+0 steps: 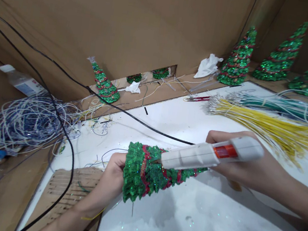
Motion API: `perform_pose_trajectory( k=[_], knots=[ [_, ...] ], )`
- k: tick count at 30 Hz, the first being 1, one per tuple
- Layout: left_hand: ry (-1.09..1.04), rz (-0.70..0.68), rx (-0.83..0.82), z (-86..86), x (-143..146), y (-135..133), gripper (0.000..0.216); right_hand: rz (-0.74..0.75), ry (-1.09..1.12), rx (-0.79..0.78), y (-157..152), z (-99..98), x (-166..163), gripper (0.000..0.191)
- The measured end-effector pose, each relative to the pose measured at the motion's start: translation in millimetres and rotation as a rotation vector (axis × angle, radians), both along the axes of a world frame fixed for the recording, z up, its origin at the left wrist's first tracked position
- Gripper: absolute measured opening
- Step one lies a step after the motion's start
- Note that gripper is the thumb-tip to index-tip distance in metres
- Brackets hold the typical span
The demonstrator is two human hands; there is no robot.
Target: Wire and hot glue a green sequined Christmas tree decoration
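A small green glittery Christmas tree (154, 173) with red garland bands lies tilted on its side above the white board, its wide base toward the left. My left hand (116, 171) grips it at the base; the fingertips are hidden behind the tree. In my right hand (223, 155) is a white hot glue gun (191, 156) with an orange-red panel. Its nozzle points left and meets, or nearly meets, the tree's side by a red band. A thin wire sticks down below the base.
Yellow wires (267, 125) and green wires (281, 106) lie bundled at right, near red-handled snippers (199, 98). Finished-looking trees (238, 58) stand along the cardboard wall. Tangled white-blue wire (32, 123) and plastic bottles (24, 81) sit left. A black cable (131, 113) crosses the workspace.
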State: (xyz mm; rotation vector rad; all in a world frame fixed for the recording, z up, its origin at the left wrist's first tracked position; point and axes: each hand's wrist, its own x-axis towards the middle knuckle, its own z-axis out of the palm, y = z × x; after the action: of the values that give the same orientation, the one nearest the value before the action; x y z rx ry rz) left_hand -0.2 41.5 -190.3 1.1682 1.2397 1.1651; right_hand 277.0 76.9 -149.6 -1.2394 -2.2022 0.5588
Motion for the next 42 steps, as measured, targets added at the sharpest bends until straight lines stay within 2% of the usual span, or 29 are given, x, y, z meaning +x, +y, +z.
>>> perform_pose_trajectory(
  k=[6, 12, 22, 27, 32, 37, 42],
  knots=[
    [0.008, -0.032, 0.021, -0.7, -0.7, 0.3, 0.018, 0.005, -0.021, 0.027, 2.2, -1.6, 0.9, 0.018],
    [0.028, -0.072, 0.038, 0.7, 1.2, 2.3, 0.025, -0.003, -0.002, 0.063, 3.2, -4.6, 2.9, 0.017],
    [0.019, -0.012, 0.028, 0.8, 0.9, 1.1, 0.020, -0.029, -0.021, 0.151, 5.3, -6.0, 4.8, 0.017],
    [0.007, -0.121, 0.025, 1.1, 1.8, 1.7, 0.028, -0.036, -0.008, 0.129, 5.0, -5.7, 5.0, 0.016],
    [0.039, -0.065, 0.066, -0.8, 0.4, 0.9, 0.021, -0.039, 0.002, 0.116, 4.0, -6.3, 5.5, 0.017],
    [0.063, -0.137, 0.019, -0.1, 0.8, 2.0, 0.027, -0.043, 0.020, 0.112, 4.5, -6.7, 4.4, 0.017],
    [0.080, -0.051, 0.047, 2.5, 1.6, 1.4, 0.023, -0.035, 0.010, 0.086, 4.0, -4.9, 3.9, 0.017]
  ],
)
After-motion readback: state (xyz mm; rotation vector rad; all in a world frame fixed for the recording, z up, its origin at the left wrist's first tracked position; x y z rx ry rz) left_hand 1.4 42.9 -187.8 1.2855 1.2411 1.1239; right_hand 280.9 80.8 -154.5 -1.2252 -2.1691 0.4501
